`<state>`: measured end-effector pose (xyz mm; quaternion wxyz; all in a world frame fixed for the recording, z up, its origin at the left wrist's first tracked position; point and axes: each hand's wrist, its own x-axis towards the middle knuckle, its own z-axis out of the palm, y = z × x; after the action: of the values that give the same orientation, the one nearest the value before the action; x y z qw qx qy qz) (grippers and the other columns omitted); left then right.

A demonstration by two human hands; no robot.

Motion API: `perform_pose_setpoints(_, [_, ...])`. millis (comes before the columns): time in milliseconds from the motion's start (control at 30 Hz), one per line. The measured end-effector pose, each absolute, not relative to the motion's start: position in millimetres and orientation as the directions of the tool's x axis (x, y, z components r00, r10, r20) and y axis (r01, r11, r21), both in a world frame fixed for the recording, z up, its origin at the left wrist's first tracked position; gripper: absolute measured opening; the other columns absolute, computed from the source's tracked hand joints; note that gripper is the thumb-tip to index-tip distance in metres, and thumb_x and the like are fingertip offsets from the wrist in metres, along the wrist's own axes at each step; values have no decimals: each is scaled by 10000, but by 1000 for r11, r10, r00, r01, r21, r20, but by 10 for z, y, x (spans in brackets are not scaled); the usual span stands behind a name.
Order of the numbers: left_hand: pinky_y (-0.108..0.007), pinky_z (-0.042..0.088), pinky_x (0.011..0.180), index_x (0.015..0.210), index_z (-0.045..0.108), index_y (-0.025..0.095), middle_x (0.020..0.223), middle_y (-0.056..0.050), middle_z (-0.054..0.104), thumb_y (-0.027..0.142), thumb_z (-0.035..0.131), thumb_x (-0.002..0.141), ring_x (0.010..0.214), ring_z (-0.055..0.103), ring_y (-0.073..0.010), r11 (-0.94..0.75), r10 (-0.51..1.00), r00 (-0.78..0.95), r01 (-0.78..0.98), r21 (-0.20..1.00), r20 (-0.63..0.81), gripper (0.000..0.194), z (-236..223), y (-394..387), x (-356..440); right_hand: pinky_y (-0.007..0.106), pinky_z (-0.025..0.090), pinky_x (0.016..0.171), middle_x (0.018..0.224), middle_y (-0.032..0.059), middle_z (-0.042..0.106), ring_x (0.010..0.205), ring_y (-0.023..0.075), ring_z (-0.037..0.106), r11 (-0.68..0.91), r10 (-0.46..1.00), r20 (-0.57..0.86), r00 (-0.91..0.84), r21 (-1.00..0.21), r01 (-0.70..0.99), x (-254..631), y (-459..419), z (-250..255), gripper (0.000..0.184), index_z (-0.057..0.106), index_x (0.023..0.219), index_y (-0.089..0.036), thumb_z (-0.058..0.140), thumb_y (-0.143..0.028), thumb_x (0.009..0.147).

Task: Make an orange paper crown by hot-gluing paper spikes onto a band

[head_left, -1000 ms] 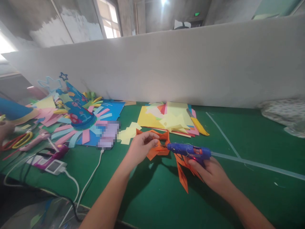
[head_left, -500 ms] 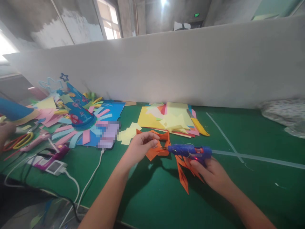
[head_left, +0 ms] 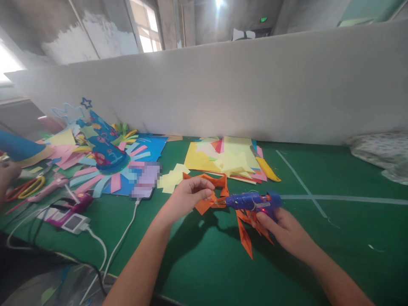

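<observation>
My left hand pinches a folded orange paper piece, part of an angular ring of orange folds held above the green table. Wrapped round the handle of a blue hot glue gun is my right hand. The gun points left, and its nozzle tip is at the orange paper beside my left fingertips; whether it touches I cannot tell. A small red light glows on the gun. More folded orange paper strips lie on the table below the gun, partly hidden by my right hand.
Behind my hands lie a stack of coloured paper and a yellow utility knife. A phone, a blue party hat, scissors, a pink glue gun and cables are on the left. Another person's hand shows at the left edge.
The glue gun has tilted slightly, its rear end dropping a little, and its nozzle has shifted slightly right. My left hand stays nearly still on the orange paper.
</observation>
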<state>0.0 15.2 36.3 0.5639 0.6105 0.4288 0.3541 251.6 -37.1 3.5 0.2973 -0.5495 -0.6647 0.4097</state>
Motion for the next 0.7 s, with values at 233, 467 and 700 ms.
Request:
perform_pose_setpoints(233, [-260,450,667,856,636,149,755,-36,626,334,627,749,696,567,-126,9,926,371,148,989,-64,213,360,151,-21,228,382,413,482,-3,507,431,112,458,-11,975,-108,-193,-895,445,2495,-367,90,544,543,645,-166,419,-682,763])
perform_pose_setpoints(467, [-242,444,658,874,634,148,753,-26,618,310,615,763,688,561,-110,20,924,374,171,985,-84,197,361,156,-32,232,400,447,492,-1,530,459,119,476,-22,979,-110,-173,-896,444,2526,-356,67,511,556,645,-165,448,-648,772])
perform_pose_setpoints(700, [-242,445,646,863,634,148,733,-21,625,329,626,750,674,571,-115,29,929,360,168,985,-88,213,386,146,-39,242,419,463,526,3,552,479,135,494,1,981,-96,-170,-868,496,2562,-348,85,485,596,710,-163,446,-619,780])
